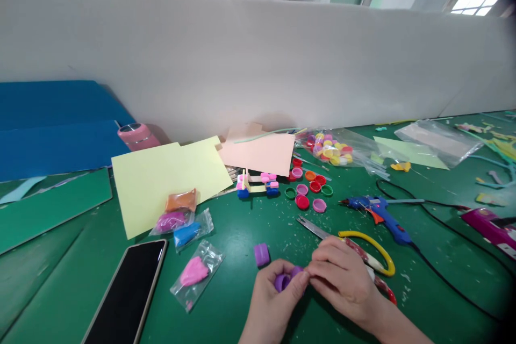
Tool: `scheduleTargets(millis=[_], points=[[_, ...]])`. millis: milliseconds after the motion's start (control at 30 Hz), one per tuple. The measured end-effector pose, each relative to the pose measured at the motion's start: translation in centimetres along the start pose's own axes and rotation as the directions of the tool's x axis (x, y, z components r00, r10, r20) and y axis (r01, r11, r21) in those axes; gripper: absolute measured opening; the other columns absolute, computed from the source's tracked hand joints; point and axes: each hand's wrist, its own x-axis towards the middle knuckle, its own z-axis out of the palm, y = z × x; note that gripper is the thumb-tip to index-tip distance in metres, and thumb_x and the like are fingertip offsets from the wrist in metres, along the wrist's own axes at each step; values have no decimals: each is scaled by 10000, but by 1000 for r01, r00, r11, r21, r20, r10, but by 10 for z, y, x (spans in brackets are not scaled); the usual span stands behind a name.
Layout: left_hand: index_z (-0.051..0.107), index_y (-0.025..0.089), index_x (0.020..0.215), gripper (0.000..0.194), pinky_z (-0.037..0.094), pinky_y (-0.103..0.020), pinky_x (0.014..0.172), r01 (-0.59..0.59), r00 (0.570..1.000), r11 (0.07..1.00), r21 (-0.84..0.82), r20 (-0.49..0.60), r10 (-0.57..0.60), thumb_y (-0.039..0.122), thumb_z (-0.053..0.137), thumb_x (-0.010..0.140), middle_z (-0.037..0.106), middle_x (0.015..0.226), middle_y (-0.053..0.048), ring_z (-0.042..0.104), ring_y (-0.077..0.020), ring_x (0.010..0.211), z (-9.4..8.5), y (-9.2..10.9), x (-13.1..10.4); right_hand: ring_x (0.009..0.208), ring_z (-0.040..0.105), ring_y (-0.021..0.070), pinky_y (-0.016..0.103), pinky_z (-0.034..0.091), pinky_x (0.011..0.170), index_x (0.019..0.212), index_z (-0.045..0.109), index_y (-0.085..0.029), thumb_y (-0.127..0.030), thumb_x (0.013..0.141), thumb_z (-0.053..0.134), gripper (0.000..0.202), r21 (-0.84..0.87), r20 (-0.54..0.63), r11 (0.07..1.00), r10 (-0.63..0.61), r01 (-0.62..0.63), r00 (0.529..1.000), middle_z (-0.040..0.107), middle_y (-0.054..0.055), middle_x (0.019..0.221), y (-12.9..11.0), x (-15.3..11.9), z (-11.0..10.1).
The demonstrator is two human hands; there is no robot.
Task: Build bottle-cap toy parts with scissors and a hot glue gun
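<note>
My left hand [272,301] is closed around purple bottle caps [282,281], their round openings partly showing between thumb and fingers. Close against it, my right hand [342,279] has its fingertips pinched together at the edge of the caps; what they hold is hidden. Just beyond my left hand, a purple piece [262,255] that looks like joined caps lies on the green table. Scissors [312,227] with yellow and red handles lie partly under my right hand. Farther off stands a small model [258,185] of sticks with blue and pink parts.
Loose coloured caps [319,205] and a bag of caps [330,150] lie ahead. A blue glue gun [379,212] with its cord is at right. Leftward are bagged clay [194,271], a phone [127,293], yellow paper [149,172] and a pink cup [137,136]. A white partition [201,64] rises behind.
</note>
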Motion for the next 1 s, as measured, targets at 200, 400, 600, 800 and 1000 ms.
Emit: scheduleTargets(millis=[200,400,600,800,1000], points=[[578,120,603,308,231,-218,461,14,998,987,159,63,-24,414,668,595,415,496,42,322,-90,496,-8,5,2,677,504,137,257,398,627,665,550,-193,-128,780,524,135,157,113,986,41,-58,993,580,5,670,0,3,-4],[600,113,718,350,263,-214,476,-141,987,961,238,108,118,440,662,610,438,556,34,345,-95,516,-12,8,0,582,490,108,199,365,535,695,577,-178,-229,785,575,102,335,239,832,379,-442,894,550,-17,626,1,1,-2],[642,138,808,324,386,-244,566,-412,911,791,452,176,374,427,639,663,588,676,-38,501,-154,603,-11,6,-1,589,466,103,184,362,537,655,587,-153,-319,802,555,224,481,386,616,490,-624,781,518,-28,612,-5,2,2],[630,140,891,317,469,-261,617,-493,855,648,581,183,486,388,629,694,663,746,-72,599,-183,667,-14,1,0,643,482,109,185,387,594,714,571,-163,-296,841,489,202,530,426,581,447,-617,787,532,-26,665,-9,3,-4],[621,174,922,306,506,-276,610,-540,760,446,714,185,623,372,639,690,683,756,-62,623,-186,668,-17,-7,1,643,483,121,209,379,588,724,537,-187,-254,873,425,199,353,333,758,446,-548,831,536,-18,686,-13,3,-3]])
